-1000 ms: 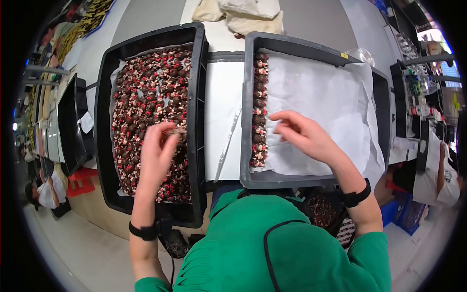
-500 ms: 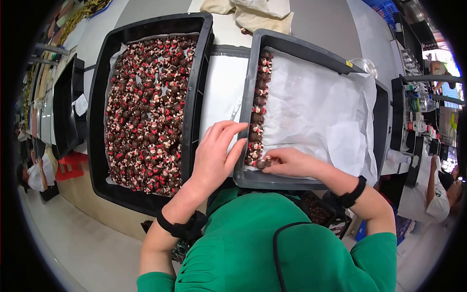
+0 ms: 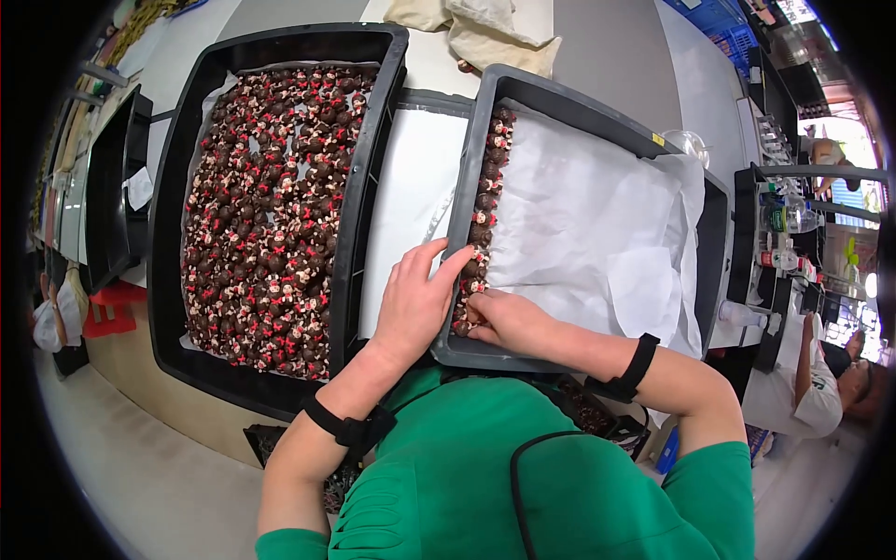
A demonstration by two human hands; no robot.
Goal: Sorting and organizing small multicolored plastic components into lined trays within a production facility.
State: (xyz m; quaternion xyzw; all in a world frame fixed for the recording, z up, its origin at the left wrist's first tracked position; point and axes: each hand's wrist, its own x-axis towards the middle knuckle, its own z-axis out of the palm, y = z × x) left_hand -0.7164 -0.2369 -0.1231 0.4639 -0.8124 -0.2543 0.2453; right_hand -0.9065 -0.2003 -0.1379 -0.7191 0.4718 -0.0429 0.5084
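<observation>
Two black trays lie side by side on a white counter. The left tray (image 3: 371, 112) is packed with several small chocolate figures (image 3: 266, 205) trimmed in red and white. The right tray (image 3: 597, 117) is lined with white paper (image 3: 597, 215) and holds one column of the same figures (image 3: 487, 187) along its left wall. My left hand (image 3: 415, 299) rests on that tray's left rim, fingers reaching over to the column's near end. My right hand (image 3: 509, 317) lies inside the tray's near left corner, fingertips pinched on a figure at the column's end.
Folded beige cloths (image 3: 485, 28) lie beyond the trays. Another black tray (image 3: 117, 177) stands on edge at the far left. A rack with bottles (image 3: 779, 224) is at the right, and a person in white (image 3: 803, 383) sits beyond it. A clear glass dome (image 3: 689, 142) sits near the right tray's far corner.
My left hand left the full left tray and came across to the right tray's left rim. My right hand dropped from mid-column to the tray's near left corner.
</observation>
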